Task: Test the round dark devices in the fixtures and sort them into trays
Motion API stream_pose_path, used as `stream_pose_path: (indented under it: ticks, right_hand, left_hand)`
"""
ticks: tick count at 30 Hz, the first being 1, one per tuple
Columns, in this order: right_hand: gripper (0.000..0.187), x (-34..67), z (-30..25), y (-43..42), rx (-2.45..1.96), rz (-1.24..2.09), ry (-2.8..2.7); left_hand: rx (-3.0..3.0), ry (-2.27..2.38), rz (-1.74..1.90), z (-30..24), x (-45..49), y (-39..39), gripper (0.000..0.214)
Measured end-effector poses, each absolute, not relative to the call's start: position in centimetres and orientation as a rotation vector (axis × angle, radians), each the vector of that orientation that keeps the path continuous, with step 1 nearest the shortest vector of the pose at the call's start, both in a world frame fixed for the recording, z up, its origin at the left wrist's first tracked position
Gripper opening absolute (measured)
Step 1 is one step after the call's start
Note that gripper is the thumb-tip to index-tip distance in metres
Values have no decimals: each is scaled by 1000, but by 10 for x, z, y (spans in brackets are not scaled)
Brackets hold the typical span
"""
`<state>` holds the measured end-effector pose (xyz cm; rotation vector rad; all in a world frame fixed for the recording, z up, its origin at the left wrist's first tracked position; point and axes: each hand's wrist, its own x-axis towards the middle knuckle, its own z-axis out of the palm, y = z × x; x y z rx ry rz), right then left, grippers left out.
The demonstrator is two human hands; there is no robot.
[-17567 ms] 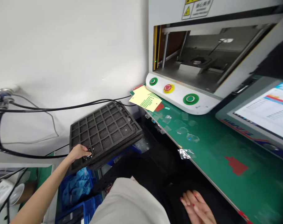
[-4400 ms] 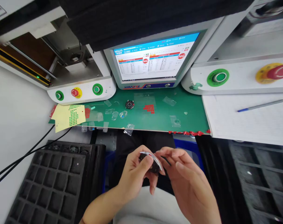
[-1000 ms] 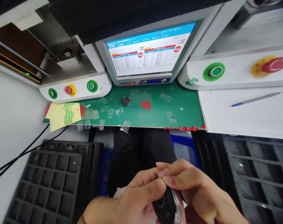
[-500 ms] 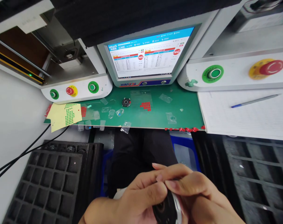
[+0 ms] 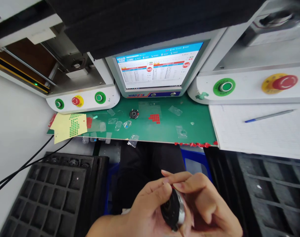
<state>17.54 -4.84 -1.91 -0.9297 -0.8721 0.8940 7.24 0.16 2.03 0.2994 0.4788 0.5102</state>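
Low in the head view, my left hand (image 5: pixel 145 205) is closed around a round black watch case (image 5: pixel 170 210) with a silver rim. The case stands tilted on edge between my hands, its dark disc-shaped side turned to the left. My right hand (image 5: pixel 205 199) is closed at the other side, with thumb and fingertips pinched at the top edge beside my left thumb. A speck of red shows there; its shape is too small to make out. Another watch case (image 5: pixel 134 114) lies on the green work surface (image 5: pixel 169 131).
Red stickers (image 5: pixel 154 118), a yellow sheet of green dots (image 5: pixel 74 126) and clear film scraps (image 5: pixel 133 141) lie about. Behind stands a monitor (image 5: pixel 152 70) between two machines with buttons. A pen (image 5: pixel 270 116) rests on paper (image 5: pixel 258 135). Black compartment trays (image 5: pixel 49 192) flank my legs.
My right hand has shifted and turned slightly around the watch case, showing more of its rim. The whole scene sits a little lower as the camera tilted up.
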Motion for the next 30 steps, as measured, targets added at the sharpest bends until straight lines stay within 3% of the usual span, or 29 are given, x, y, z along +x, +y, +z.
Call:
stream_pose_path:
  ticks: [9,11,14,17,24,30]
  right_hand:
    - [39,192,-21,-20,-922,714,-947]
    - [35,198,-25,-16,-933,633,-913]
    - [32,209,-31,-10,-949,548,-899]
    - [34,217,-40,-9,-987,571,-873]
    - [33,226,-58,-12,-1033,611,-968]
    - [33,233,-63,-15,-1099,618,-995]
  left_hand:
    - [534,646,440,9,80,36,57]
    - [941,785,397,9,76,62,51]
    - [1865,1292,317,6,74,116,24]
    - [2287,1773,144,-3,78,169,25]
    - [2300,2006,-189,-19,94,221,38]
    - [2288,1990,-338,-20,103,229,28]
